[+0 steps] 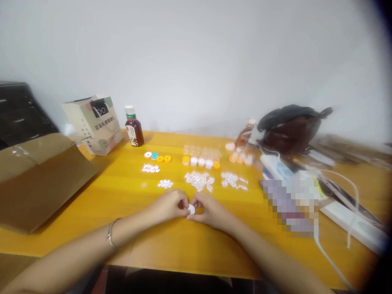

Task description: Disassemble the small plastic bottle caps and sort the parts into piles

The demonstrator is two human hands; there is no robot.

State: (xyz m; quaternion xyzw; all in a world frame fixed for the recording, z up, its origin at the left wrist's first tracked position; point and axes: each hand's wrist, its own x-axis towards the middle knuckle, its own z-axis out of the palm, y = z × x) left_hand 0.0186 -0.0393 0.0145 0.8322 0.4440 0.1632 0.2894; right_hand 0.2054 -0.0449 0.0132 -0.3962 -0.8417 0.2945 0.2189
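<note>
A small white round piece (191, 209) is held between the fingertips of both hands, low over the yellow table (171, 245). My left hand (175, 203) pinches its left side, and my right hand (208, 209) grips it from the right. Just beyond the hands lie a cluster of small white pieces (165, 184), a pile of flat whitish pieces (199, 181) and a similar pile (232, 180) to its right. Further left is another group of white pieces (150, 168). Fine detail is blurred.
Behind are yellow rings (163, 159), a row of white and orange round parts (201, 162) and clear cups (202, 152). A dark bottle (134, 128), paper bag (101, 126) and cardboard box (45, 175) stand left. Right are a dark bag (290, 130) and power strip (352, 224).
</note>
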